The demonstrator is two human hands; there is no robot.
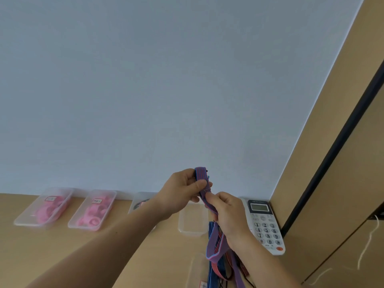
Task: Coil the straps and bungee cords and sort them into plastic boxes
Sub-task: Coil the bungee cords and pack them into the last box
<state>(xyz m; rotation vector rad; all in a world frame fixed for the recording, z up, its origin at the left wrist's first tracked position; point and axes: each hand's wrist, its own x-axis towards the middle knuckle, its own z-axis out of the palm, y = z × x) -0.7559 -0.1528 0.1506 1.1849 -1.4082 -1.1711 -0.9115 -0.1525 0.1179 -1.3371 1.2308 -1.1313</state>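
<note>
both hands are clamped on one purple-and-red striped strap (201, 175), held up off the bench (62, 256) in front of the pale wall. the left hand (182, 189) grips the folded start of the coil at the top, thumb pressed across the layers. just beside it at five o'clock, the right hand (227, 213) pinches the running length. below the right hand the strap hangs in a slack loop toward six o'clock, over a heap of loose straps (212, 273) in blue and red stripes.

the strap looks like flat woven elastic: light, soft, limp, with no shape of its own, and probably springy enough to unwind if the thumb lets go. the sensible hold is flat across the wraps with the left, while the right feeds the tail under slight tension near the coil, not far down.

an empty clear box (193, 232) sits on the bench right under the hands. at nine o'clock are a far-left box (29, 224) and a second box (83, 228), both holding pink coils. a telephone (267, 227) stands at three o'clock of the empty box. coiling seems barely begun, judging by the long tail.
</note>
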